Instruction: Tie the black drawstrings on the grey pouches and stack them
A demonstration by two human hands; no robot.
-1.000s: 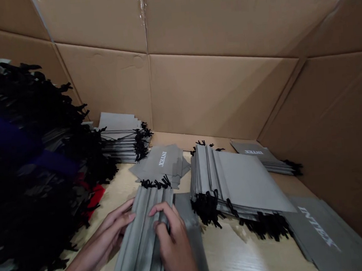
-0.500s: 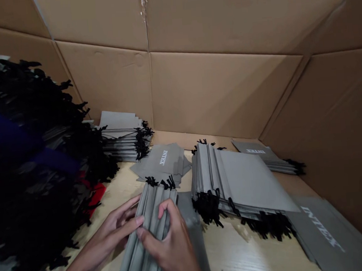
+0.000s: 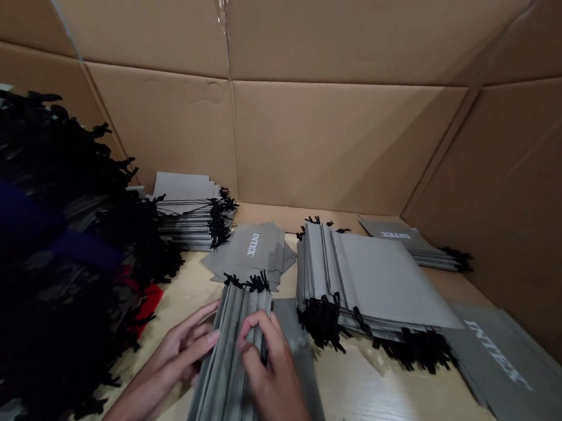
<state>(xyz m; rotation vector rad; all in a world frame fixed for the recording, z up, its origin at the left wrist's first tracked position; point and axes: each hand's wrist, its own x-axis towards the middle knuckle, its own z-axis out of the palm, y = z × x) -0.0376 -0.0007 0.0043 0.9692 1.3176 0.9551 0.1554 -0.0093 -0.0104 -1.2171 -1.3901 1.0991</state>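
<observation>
My left hand point(image 3: 187, 347) presses against the left side of a fanned bundle of grey drawstring pouches point(image 3: 221, 377), and my right hand point(image 3: 267, 367) grips the same bundle from above. Black cord ends bunch at the bundle's far end. A larger stack of grey pouches point(image 3: 384, 286) lies just to the right of my hands, with its black cords hanging toward me. Flat grey pouches printed "INTEX" point(image 3: 250, 252) lie just beyond the bundle.
A tall heap of pouches with black cords point(image 3: 32, 210) rises at the left, with blue point(image 3: 12, 199) and red point(image 3: 147, 305) material in it. Further stacks stand at the back point(image 3: 188, 211) and right point(image 3: 497, 355). Cardboard walls point(image 3: 354, 146) surround the light wood surface point(image 3: 373, 391).
My right hand's fingers have shifted up the bundle toward its corded end. My left hand's fingers have spread slightly along the bundle's side. The surrounding stacks stay in place.
</observation>
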